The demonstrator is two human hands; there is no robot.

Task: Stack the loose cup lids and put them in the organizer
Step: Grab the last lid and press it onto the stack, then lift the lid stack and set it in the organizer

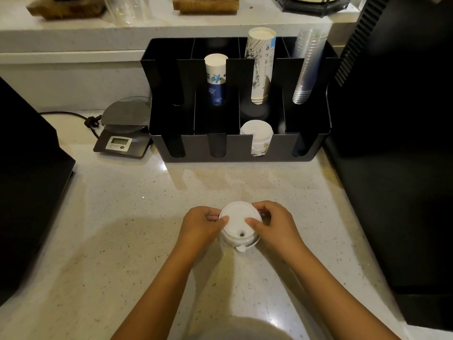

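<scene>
Since the lids (241,223) are thin white plastic, they likely handle light, springy and slick, so rims are the place to grip. Left hand (202,223) and right hand (272,223) pinch the stack's sides on the counter (122,217), approx 6 o'clock from the organizer (240,148) (cup print unreadable; no brand legible).

Speckled pale stone counter (117,241), dim-lit

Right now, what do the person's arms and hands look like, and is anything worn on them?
Both forearms are bare as far as the view shows: no sleeves are visible. The left hand and the right hand wear no gloves, and I see no rings, watch or bracelet. The nails look short and unpainted.
</scene>
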